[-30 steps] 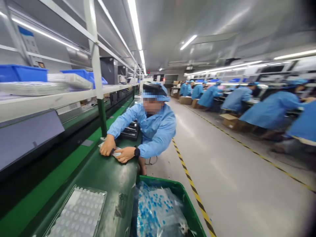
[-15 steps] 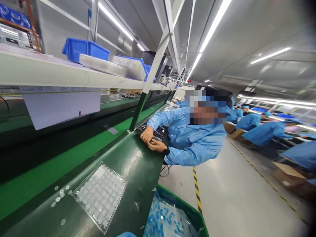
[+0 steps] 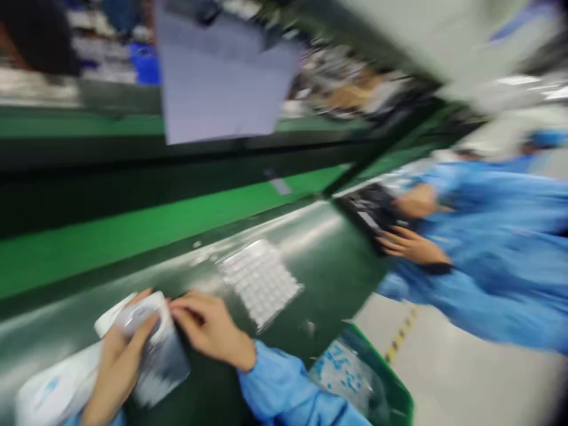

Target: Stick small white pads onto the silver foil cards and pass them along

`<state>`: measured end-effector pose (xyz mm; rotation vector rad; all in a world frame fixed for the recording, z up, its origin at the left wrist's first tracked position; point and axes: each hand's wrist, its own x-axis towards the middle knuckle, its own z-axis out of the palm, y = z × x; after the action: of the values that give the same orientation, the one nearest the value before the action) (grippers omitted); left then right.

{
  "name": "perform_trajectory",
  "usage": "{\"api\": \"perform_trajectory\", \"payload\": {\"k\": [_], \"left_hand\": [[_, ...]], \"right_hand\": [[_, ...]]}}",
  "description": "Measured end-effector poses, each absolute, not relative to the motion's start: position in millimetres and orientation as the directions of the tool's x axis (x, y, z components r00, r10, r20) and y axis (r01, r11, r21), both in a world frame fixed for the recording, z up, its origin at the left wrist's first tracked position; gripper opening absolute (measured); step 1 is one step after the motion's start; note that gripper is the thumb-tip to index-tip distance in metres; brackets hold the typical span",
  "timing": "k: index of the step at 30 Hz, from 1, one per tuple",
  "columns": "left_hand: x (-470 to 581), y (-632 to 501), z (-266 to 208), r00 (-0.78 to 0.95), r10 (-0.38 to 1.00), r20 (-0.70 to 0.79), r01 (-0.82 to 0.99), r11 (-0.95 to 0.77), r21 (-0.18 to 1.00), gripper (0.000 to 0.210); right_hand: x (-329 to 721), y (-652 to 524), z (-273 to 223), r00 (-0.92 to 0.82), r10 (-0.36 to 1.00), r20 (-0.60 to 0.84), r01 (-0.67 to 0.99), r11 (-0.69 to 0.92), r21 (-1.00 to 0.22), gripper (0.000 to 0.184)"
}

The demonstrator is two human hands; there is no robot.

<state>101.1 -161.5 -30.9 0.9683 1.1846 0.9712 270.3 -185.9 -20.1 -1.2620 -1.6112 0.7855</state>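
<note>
Holding a white piece up close, both hands at it

Far left, low on the green counter [image 3: 326, 281]: a pale slab [image 3: 44, 393] with rounded corners, a round patch and a small blue mark on it. Mark too smeared to read as lettering or logo.

Next, left hand [image 3: 118, 352]: curled round a white piece [image 3: 157, 303], thumb over the front, fingers behind. White piece sits above the counter's near left part; round glossy disc on its face, greyish panel or film below, blur hides which. Another pale edge shows behind the fingers.

Right hand [image 3: 215, 328], blue sleeve: thumb and forefinger brought together at the white piece's right edge, the rest loosely curled. Cannot tell whether anything is pinched.

Above, a pale sheet [image 3: 222, 77] hangs at the shelf; faint marks near its top, unreadable. Beyond the right hand, a clear tray [image 3: 261, 281] of whitish rounds in rows lies on the counter. Small grey tag [image 3: 280, 186] on the green strip behind; any print lost to blur.

Further right, a green bin [image 3: 384, 361] below the counter edge, holding a clear bag [image 3: 339, 367] speckled blue. Far right, a co-worker in blue, dark band at one wrist, both hands at a black tray [image 3: 370, 213].
</note>
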Motion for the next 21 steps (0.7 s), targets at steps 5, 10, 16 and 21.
{"api": "perform_trajectory", "payload": {"k": [5, 10, 16, 21], "left_hand": [[97.8, -172.1, -35.8, 0.162, 0.921, -0.354, -0.233, 0.385, 0.893, 0.064], [101.1, -171.1, -26.9, 0.159, 0.952, -0.26, -0.143, 0.283, 0.948, 0.057], [97.9, -173.3, -28.0, 0.176, 0.959, -0.224, 0.004, 0.226, 0.974, 0.057], [98.0, -174.8, -30.9, 0.192, 0.96, -0.206, 0.031, 0.204, 0.979, 0.057]], "right_hand": [[274.8, -178.8, -19.8, -0.106, 0.942, 0.318, 0.328, 0.335, -0.883, 0.024], [271.5, -179.0, -19.0, -0.166, 0.914, 0.37, 0.413, 0.405, -0.816, 0.024], [269.3, -176.7, -27.9, -0.209, 0.895, 0.393, 0.516, 0.443, -0.734, 0.025], [271.0, -178.8, -32.1, -0.268, 0.873, 0.407, 0.625, 0.479, -0.616, 0.024]]}}
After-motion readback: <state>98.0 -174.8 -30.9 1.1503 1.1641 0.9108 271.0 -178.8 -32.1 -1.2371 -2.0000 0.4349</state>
